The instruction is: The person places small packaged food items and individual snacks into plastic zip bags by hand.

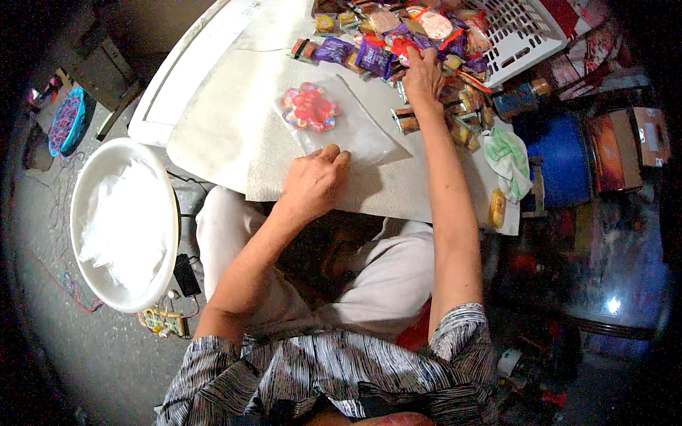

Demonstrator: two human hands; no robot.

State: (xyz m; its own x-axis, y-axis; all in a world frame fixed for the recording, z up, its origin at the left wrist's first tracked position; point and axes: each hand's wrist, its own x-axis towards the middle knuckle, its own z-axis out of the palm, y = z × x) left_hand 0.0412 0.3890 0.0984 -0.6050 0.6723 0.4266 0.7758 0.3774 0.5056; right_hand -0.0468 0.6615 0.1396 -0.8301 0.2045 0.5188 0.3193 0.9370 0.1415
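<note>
My left hand (318, 178) has its fingers curled at the near edge of a clear plastic bag (367, 136) lying on the pale table covering. A red flower-shaped piece (310, 106) with a multicoloured rim shows at the far left part of this bag; whether it lies inside or on top cannot be told. My right hand (424, 77) reaches into a heap of wrapped snacks at the far side. Its fingertips are at a red packet (400, 49), and the grip is partly hidden. Purple packets (375, 58) and small wrapped brown snacks (407, 120) lie around that hand.
A white slotted plastic basket (525, 40) stands behind the heap. A green and white cloth (507, 160) and a wrapped yellow snack (497, 207) lie at the right edge. To the left is a white basin (171, 234) of clear plastic bags. A blue container (557, 160) stands right.
</note>
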